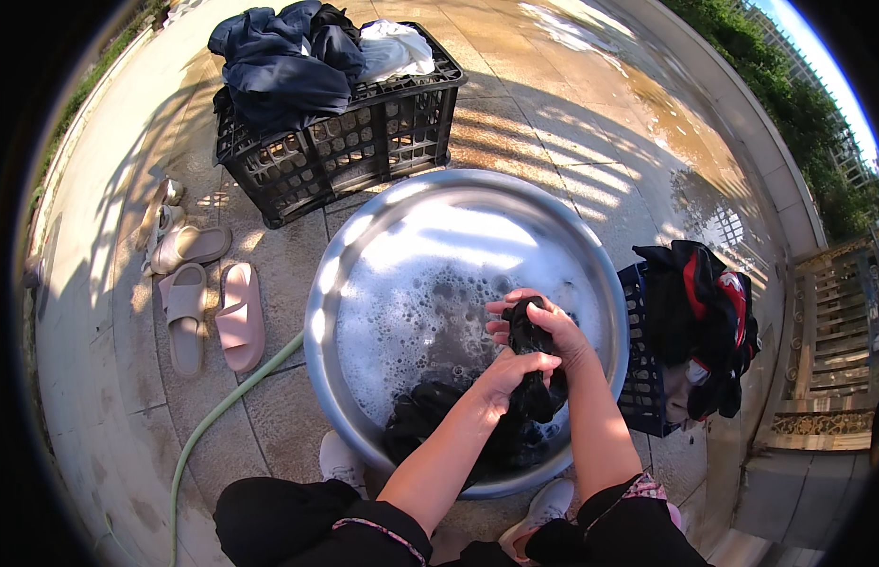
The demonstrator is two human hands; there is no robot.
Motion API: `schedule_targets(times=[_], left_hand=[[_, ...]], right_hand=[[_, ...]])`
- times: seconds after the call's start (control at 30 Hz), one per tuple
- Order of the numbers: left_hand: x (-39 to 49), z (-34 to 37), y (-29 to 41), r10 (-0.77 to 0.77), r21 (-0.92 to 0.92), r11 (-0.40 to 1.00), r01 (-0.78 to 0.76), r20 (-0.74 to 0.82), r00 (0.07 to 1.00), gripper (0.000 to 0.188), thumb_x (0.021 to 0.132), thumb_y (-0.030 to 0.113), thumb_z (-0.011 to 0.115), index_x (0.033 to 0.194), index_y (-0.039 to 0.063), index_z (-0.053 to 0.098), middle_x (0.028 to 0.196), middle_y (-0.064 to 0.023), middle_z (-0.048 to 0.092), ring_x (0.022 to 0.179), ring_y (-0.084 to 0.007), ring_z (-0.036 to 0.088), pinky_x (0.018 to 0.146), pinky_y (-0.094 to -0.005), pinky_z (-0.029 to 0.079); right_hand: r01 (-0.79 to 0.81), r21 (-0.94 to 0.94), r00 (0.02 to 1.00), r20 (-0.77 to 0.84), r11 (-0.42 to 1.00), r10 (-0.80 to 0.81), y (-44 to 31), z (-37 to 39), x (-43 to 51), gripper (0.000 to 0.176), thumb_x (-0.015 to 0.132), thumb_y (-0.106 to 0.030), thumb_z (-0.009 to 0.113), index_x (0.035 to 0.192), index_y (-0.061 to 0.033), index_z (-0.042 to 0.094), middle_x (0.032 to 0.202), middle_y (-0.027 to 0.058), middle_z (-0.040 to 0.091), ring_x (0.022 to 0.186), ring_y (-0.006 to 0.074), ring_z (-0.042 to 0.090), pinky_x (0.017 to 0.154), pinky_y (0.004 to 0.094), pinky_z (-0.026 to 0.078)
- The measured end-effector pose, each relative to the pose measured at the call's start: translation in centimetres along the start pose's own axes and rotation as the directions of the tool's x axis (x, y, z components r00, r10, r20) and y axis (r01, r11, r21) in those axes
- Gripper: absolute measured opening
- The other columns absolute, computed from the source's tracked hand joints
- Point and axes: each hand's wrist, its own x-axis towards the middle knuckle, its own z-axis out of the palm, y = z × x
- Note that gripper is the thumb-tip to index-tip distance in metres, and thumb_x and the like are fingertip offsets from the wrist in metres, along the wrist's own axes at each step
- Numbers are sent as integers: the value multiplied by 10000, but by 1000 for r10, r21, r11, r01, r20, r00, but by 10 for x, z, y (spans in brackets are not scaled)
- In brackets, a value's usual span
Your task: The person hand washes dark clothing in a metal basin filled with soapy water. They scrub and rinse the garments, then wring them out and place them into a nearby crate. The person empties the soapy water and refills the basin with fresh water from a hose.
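Note:
Both of my hands grip a wet black cloth (530,339) above the right part of a large round metal basin (324,283). My left hand (514,375) holds its lower part, with the thumb across it. Just above, my right hand (552,326) is wrapped around the upper part, palm turned up. White suds (439,241) and water fill the basin. More dark wet fabric (421,418) lies at the basin's near edge, partly hidden under my forearms.
Beyond the basin stands a black plastic crate (340,152) bearing dark blue clothes (283,67) and a white cloth (395,49). A blue basket (634,354) of clothes touches the right side. Slippers (241,319) and a green hose (230,400) lie left.

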Motion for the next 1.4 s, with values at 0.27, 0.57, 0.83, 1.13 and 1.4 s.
schedule_targets(times=[0.27,0.57,0.83,1.13,1.4], left_hand=[[25,11,-21,263,322,928,-185,-218,940,308,637,28,621,908,5,476,769,-56,544,711,-161,547,621,-272,436],[39,-25,-36,597,988,150,-33,-64,800,369,770,315,513,1072,103,488,939,-142,602,906,-315,564,735,-410,442],[52,-172,23,552,501,825,-262,-613,566,799,640,387,744,1208,-17,353,1021,-130,574,893,-228,554,770,-351,446],[45,-160,-18,158,233,968,96,-857,490,511,707,384,695,924,-63,573,905,-153,585,754,-223,565,656,-365,454],[44,-144,-18,64,121,991,61,-814,577,595,660,342,743,971,-125,543,1003,-187,561,829,-238,560,687,-361,447]], right_hand=[[-219,-343,971,-167,913,170,-18,0,11,354,723,-264,682,913,-8,528,675,74,562,587,171,539,563,293,458],[-273,-957,860,-198,-96,-471,7,49,17,404,814,-437,458,706,-78,608,674,93,610,648,284,571,694,375,448],[-59,-995,980,-74,83,-183,18,13,14,626,746,-518,542,1246,-175,386,1248,135,416,1181,279,371,990,390,263],[-544,-825,831,-505,-151,-232,74,-56,48,310,832,-367,470,999,-119,552,929,151,608,868,316,586,702,435,459],[-483,-853,804,-521,-196,286,70,-91,50,343,772,-222,423,999,-40,604,1088,178,549,998,325,531,843,374,427]])
